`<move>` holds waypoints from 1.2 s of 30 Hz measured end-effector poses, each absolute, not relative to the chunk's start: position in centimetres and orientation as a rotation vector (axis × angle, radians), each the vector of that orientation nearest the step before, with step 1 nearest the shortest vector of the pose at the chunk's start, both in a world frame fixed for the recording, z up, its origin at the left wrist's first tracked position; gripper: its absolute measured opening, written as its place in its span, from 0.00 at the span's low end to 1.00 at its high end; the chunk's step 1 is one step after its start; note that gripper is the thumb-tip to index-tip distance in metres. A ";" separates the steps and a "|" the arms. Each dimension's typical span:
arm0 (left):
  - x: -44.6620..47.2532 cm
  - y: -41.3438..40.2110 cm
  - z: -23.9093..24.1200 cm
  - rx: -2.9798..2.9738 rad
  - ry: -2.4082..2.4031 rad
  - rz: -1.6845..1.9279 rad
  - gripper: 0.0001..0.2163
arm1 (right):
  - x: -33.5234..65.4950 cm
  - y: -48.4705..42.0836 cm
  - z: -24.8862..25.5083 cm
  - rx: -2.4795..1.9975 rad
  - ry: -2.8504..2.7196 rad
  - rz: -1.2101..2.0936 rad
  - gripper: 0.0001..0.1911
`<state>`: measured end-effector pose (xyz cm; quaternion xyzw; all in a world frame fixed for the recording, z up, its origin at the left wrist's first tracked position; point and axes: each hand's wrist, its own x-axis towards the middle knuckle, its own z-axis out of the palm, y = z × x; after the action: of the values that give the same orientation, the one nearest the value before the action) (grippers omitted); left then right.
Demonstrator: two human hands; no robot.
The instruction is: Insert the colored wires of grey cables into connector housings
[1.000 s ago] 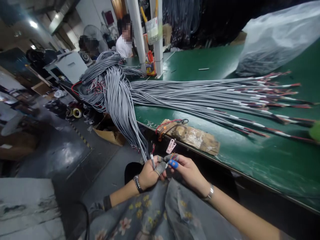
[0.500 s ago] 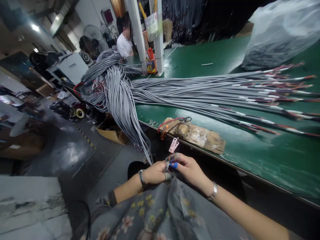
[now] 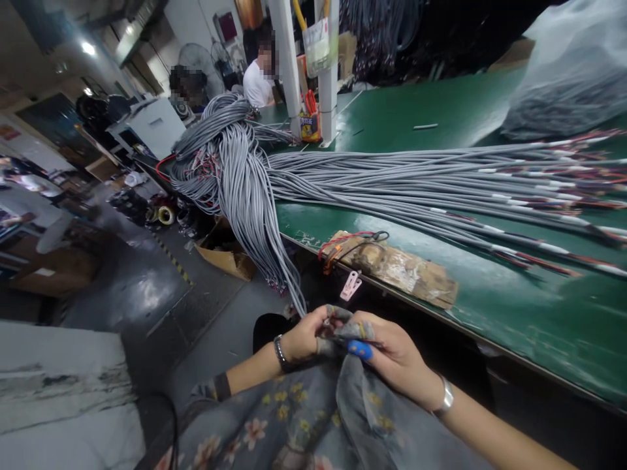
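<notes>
In front of my lap, both hands are closed and meet at the fingertips, which wear grey finger covers. My left hand [image 3: 306, 336] pinches the end of a grey cable [image 3: 296, 297] that hangs down from the bundle. My right hand [image 3: 392, 349], with a blue cover on its thumb, pinches at the same cable end. Thin dark wire ends show between its fingers, but most of the grip is hidden. Above the hands, a pink clip [image 3: 351, 286] hangs at the table edge beside a worn wooden board [image 3: 406, 271] with red and black leads.
Grey cables [image 3: 372, 173] with stripped, coloured ends stretch across the green table [image 3: 490, 287]; their coiled part [image 3: 245, 189] droops over its left edge. A plastic bag [image 3: 578, 72] lies at the back right. A white post [image 3: 329, 98] stands behind. A cardboard box [image 3: 228, 254] is on the floor.
The view has shifted slightly left. My right hand's fingers have come over the cable end, and the orange wire seen between the fingertips before is now covered.
</notes>
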<state>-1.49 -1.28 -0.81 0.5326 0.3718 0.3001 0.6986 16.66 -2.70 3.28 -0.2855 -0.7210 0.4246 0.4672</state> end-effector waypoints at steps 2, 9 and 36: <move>-1.5 -1.3 -0.5 0.949 0.807 0.792 0.29 | 17.1 -2.7 3.2 -0.755 -1.770 1.088 0.21; -4.1 -1.0 0.5 0.721 0.750 1.111 0.21 | 18.1 -2.2 1.3 -0.849 -1.968 1.011 0.24; -0.3 -1.5 -0.1 1.186 1.041 0.625 0.17 | 14.7 -0.6 -0.2 -1.171 -1.142 1.674 0.24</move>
<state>-0.28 -1.53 -0.07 0.5245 0.4604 0.2764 0.6607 14.70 -0.57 -0.24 -0.4607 -0.4493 0.6585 0.3902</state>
